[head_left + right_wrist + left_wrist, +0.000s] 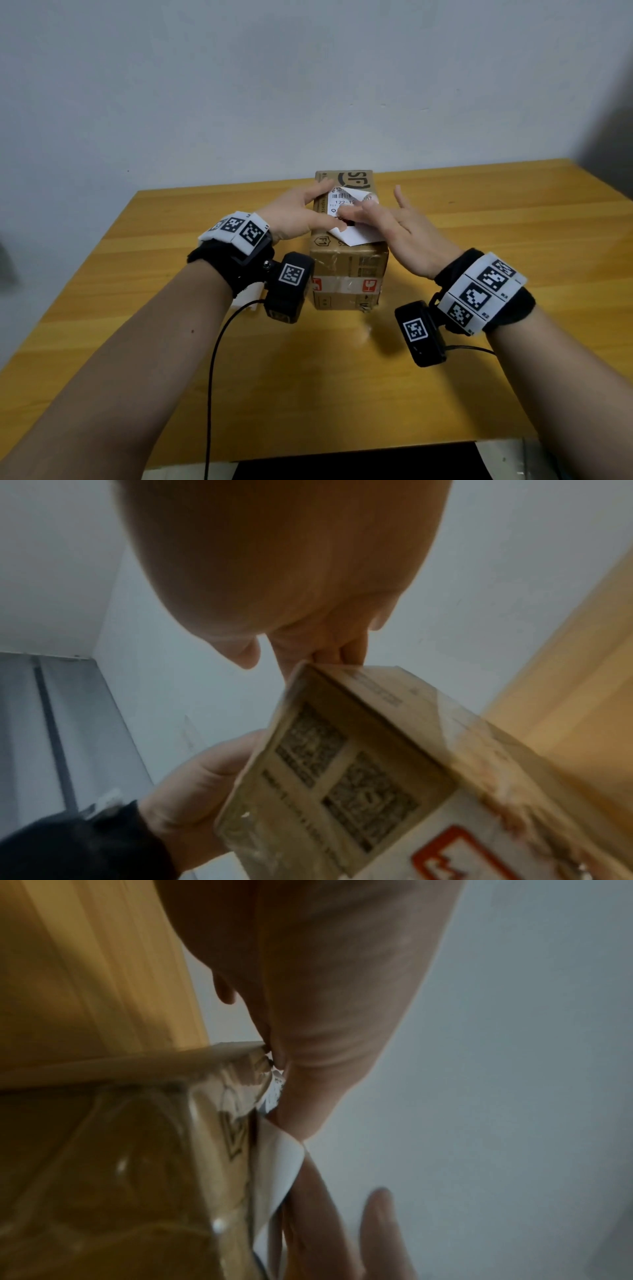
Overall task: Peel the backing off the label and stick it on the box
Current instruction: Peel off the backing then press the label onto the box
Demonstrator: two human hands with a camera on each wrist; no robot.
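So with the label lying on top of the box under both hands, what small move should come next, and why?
Probably press down the far right corner of the label: it curls up off the box, while the left hand and right hand lie with straight fingers over its near part.
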